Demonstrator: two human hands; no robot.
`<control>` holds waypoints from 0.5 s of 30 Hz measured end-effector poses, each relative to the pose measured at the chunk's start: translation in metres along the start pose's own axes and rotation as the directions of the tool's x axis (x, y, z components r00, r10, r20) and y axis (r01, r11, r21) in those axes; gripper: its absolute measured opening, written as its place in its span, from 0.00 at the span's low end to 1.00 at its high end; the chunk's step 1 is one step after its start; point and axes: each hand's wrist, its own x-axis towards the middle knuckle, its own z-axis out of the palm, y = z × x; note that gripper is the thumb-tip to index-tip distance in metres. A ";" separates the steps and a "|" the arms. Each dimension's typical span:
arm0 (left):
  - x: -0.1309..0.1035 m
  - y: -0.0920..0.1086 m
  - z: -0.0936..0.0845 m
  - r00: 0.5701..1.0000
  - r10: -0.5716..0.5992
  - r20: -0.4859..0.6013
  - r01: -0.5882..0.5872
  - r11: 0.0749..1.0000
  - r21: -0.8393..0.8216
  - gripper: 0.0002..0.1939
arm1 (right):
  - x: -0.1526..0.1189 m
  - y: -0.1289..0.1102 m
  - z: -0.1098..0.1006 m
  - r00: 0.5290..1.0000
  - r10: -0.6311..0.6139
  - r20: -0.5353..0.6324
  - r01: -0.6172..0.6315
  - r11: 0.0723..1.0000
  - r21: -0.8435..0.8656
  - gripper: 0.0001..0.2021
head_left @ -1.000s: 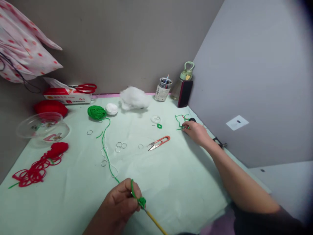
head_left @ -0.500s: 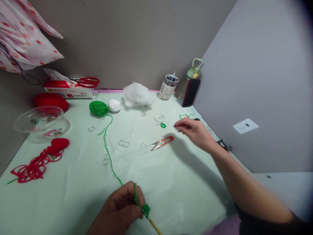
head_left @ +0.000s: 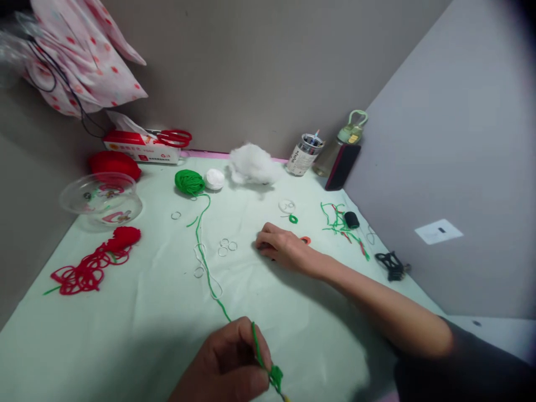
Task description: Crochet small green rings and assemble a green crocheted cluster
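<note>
My left hand (head_left: pixel 234 357), at the bottom middle, pinches a small green crochet piece (head_left: pixel 276 375). Green yarn runs up over its index finger. A crochet hook (head_left: pixel 285 397) with a yellow handle sticks out of the piece, mostly cut off by the picture's edge. My right hand (head_left: pixel 285 248) is down at the table with curled fingers, over the thread snips. Only the snips' orange handle end (head_left: pixel 306 240) shows behind it; whatever lies under the fingertips is hidden. The green yarn (head_left: pixel 202 240) leads back to a green ball (head_left: pixel 189 182).
Several metal rings (head_left: pixel 227 246) lie left of my right hand. A red yarn tangle (head_left: pixel 90 268) and clear plastic bowls (head_left: pixel 115 215) are at the left. White stuffing (head_left: pixel 252 164), a pen can (head_left: pixel 304 156), a phone (head_left: pixel 343 166) and a bottle (head_left: pixel 350 132) stand at the back. Yarn scraps (head_left: pixel 337 223) lie right.
My right hand has moved left and down from above the table onto the snips, covering most of them. My left hand still holds the crochet piece. The view has shifted.
</note>
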 end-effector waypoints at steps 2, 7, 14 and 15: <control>-0.001 0.000 -0.001 1.000 -0.007 0.008 0.007 1.000 -0.003 0.19 | 0.004 0.004 -0.007 0.999 0.030 -0.038 -0.027 0.996 0.082 0.06; -0.003 0.003 -0.001 1.000 -0.011 -0.007 0.011 1.000 -0.007 0.17 | 0.020 0.040 -0.043 0.947 0.212 -0.242 -0.186 0.974 0.127 0.02; -0.004 0.007 0.002 1.000 -0.011 0.010 0.010 1.000 0.001 0.18 | 0.030 0.082 -0.072 0.882 0.297 -0.365 -0.320 0.947 -0.003 0.05; -0.004 0.008 0.003 1.000 -0.017 0.009 0.017 1.000 0.001 0.18 | 0.031 0.079 -0.071 0.888 0.282 -0.363 -0.312 0.950 -0.025 0.06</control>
